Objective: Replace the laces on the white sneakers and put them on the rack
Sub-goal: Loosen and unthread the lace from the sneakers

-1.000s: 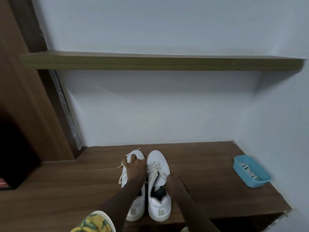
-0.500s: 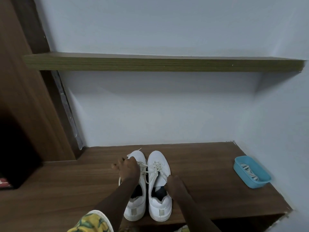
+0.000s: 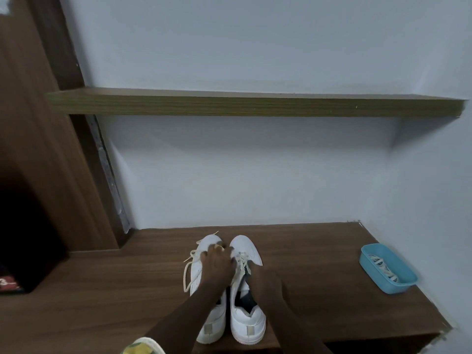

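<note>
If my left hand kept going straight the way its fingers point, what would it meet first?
Probably the toe of the left sneaker just ahead of the left hand, then bare shelf and the back wall; depth is unclear.

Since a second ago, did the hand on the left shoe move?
Yes. The left hand slid toward the toe of the left sneaker, nearer the back wall, after pulling left briefly; the sneaker itself stayed put.

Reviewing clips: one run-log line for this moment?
stage: unlacing | left hand: on left sneaker laces | right hand: steadying right sneaker | blue tray: spare laces
</note>
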Tool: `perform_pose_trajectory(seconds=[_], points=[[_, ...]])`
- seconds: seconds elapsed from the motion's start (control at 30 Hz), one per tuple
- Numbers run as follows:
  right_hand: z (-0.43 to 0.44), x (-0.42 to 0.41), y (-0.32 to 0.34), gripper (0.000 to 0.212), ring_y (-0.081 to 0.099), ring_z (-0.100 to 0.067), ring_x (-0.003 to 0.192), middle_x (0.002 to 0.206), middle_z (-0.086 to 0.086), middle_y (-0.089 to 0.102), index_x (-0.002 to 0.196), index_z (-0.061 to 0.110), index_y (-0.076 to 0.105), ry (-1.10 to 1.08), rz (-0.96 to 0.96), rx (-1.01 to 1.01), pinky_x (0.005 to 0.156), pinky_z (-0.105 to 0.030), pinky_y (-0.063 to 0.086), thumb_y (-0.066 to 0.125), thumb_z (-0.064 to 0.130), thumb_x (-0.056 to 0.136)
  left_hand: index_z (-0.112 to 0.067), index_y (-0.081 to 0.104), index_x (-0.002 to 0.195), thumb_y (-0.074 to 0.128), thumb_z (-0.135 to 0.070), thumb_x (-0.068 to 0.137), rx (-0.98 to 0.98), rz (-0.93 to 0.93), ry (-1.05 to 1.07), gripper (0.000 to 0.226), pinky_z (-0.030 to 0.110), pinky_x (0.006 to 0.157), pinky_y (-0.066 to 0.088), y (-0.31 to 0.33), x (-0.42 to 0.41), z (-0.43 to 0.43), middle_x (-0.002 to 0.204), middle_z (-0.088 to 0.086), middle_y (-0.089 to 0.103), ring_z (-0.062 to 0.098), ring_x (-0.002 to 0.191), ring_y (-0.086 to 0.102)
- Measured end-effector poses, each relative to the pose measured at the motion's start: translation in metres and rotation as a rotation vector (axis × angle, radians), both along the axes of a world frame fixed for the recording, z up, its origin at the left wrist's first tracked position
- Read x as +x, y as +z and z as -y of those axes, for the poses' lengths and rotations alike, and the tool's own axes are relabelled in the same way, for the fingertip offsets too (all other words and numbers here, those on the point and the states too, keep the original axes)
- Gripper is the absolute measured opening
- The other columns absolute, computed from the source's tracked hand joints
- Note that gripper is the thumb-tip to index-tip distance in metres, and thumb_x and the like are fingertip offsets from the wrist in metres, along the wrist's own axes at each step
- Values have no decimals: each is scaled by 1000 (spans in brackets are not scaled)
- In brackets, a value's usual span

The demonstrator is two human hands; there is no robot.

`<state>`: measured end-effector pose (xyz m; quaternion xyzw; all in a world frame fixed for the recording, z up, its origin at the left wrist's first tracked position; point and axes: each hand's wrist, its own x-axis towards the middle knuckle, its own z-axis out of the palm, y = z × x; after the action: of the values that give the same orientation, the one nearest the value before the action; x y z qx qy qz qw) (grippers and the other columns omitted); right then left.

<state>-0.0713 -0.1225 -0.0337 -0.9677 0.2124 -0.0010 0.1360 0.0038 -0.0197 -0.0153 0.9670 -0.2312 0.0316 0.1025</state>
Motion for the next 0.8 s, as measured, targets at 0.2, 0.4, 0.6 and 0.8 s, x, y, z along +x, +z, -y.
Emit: perform_pose_trajectory(seconds=[0.2, 0.4, 0.6, 0.8], points=[[-6, 19, 2, 28, 59, -20, 111, 119, -4, 62, 114, 16, 62, 43, 76, 21, 91, -28, 45, 40, 19, 97, -7, 72, 94, 45, -22, 90, -200, -266, -89, 31, 30, 79, 47, -11, -10, 12, 100, 11, 70, 24, 93, 64], [-3, 25, -3, 27, 56, -21, 111, 117, -5, 58, 112, 12, 59, 25, 103, -29, 85, -29, 45, 37, 13, 97, 1, 68, 83, 48, -18, 83, -209, -353, -199, 27, 32, 71, 45, -8, -7, 3, 87, 16, 70, 27, 81, 64], [-1, 34, 1, 28, 59, -22, 110, 119, -7, 61, 116, 12, 59, 66, 57, -46, 87, -30, 47, 36, 16, 99, 1, 64, 97, 52, -14, 82, 6, -333, -286, 25, 26, 69, 39, 5, -3, 2, 102, 16, 66, 29, 94, 63], [0, 34, -2, 27, 61, -20, 99, 106, -4, 67, 100, 13, 68, -21, 98, -24, 68, -26, 38, 42, 14, 93, 3, 64, 99, 49, -19, 89, 29, -314, -273, 29, 28, 71, 40, 2, 1, 0, 103, 19, 66, 30, 96, 62]])
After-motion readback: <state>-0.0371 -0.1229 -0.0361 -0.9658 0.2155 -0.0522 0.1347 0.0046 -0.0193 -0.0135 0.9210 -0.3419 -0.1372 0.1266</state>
